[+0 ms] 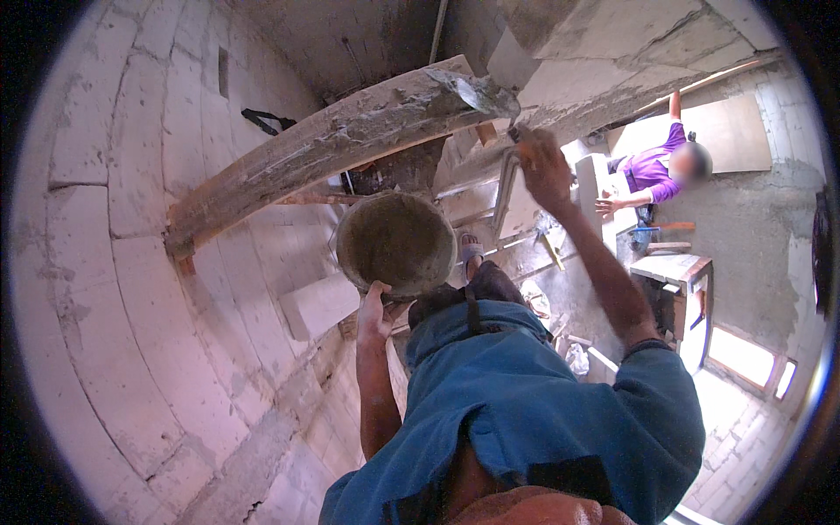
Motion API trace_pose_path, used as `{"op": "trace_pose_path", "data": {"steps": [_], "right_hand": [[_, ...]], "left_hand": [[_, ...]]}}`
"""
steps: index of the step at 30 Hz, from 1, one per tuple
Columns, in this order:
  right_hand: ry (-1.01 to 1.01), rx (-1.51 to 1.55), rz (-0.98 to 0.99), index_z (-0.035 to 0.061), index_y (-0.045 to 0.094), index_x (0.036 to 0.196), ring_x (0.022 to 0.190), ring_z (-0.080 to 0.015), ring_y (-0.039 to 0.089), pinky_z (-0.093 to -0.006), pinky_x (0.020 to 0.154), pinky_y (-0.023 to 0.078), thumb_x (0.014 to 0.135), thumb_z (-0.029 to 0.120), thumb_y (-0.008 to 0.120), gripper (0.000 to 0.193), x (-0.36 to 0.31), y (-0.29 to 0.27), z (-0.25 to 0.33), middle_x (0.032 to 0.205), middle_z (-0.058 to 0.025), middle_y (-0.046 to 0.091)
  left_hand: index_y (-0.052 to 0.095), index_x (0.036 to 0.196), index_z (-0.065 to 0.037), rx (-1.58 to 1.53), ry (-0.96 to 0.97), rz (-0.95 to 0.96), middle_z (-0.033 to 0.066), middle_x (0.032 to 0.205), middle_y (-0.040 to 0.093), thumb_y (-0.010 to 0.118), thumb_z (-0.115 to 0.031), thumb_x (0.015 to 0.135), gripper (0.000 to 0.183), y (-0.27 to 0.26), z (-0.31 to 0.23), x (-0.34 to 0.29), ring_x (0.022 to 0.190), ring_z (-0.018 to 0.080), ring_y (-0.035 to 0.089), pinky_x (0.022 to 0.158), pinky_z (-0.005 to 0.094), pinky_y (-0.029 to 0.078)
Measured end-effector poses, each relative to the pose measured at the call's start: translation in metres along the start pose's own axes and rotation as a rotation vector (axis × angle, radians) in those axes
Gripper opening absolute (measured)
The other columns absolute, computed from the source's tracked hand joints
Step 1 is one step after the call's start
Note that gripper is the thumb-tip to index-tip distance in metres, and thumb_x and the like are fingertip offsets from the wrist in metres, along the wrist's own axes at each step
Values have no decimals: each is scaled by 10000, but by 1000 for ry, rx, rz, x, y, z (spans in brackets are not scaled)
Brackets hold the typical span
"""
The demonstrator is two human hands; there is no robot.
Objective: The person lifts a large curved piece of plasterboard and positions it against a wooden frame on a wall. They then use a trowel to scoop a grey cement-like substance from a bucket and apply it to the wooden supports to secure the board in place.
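Observation:
My left hand [376,311] grips the near rim of a round bucket [343,262], its thumb over the edge. Grey mortar [398,241] lies inside the bucket. Up and to the right, my right hand [544,171] is closed around the handle of a trowel [472,91]. The trowel's metal blade, smeared with mortar, rests at or just over the right end of a long ledge [324,140]. Wet, uneven mortar coats the top of this ledge, which runs from the block wall toward the upper middle. I cannot tell whether the blade touches it.
A pale block wall [114,289] rises on the left, with a loose white block [317,306] beside it. Far right, a co-worker in purple [663,162] leans by a white slab [595,197]. Below stand a box-like cabinet [674,267] and scattered debris on the floor.

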State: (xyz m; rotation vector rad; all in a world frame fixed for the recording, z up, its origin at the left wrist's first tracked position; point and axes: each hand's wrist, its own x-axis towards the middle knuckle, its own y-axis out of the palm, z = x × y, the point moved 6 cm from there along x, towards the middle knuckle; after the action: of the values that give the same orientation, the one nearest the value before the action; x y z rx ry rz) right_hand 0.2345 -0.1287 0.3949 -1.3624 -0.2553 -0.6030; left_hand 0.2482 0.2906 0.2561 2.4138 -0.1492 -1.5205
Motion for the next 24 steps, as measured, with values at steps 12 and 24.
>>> {"op": "trace_pose_path", "data": {"steps": [12,24], "right_hand": [[558,156,-99,40,387,1357,995,-455,525,-528,822,469,938,123,604,479,-36,69,72,1124,-249,477],[926,1292,-162,4,556,1264,673,-68,485,-242,550,380,1000,323,580,414,-18,77,91,770,8,507]], "left_hand": [[550,1083,-30,29,-85,-55,144,1064,618,594,-171,835,289,5,-5,-11,947,296,636,835,479,563],[540,1103,4,-3,-61,-2,172,1037,636,608,-149,824,325,-7,7,-2,961,316,653,836,500,590]]}}
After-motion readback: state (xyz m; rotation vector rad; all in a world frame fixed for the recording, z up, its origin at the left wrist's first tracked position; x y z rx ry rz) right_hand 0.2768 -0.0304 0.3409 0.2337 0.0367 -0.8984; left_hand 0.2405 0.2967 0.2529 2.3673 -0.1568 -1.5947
